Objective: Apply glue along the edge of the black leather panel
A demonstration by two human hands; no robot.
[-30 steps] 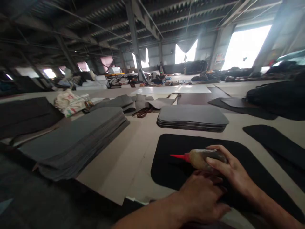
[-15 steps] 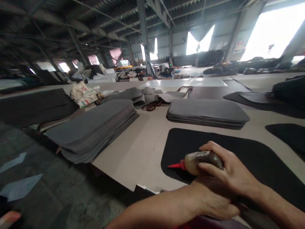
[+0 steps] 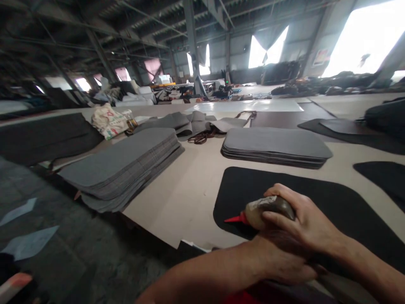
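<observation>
My right hand (image 3: 303, 215) is closed around a squeeze bottle (image 3: 255, 213) with a red pointed nozzle (image 3: 233, 219). The bottle is tilted, its nozzle pointing left, with the tip at or just above the left end of a black rounded-corner mat (image 3: 247, 185); contact is not clear. My left hand (image 3: 284, 261) lies below the bottle, crossing under my right hand and wrist. Its fingers are mostly hidden, and whether they hold anything does not show. The mat lies flat on the pale table (image 3: 177, 202).
Beyond the mat sits a stack of grey rounded sheets (image 3: 275, 143). Another grey stack (image 3: 123, 164) stands along the left table edge. Behind are loose grey pieces (image 3: 177, 122) and a printed cloth bag (image 3: 107, 121). A second black piece (image 3: 386, 177) lies at right.
The red nozzle has shifted slightly right and nearer to me over the mat, the bottle still in my right hand. The camera view has moved a little.
</observation>
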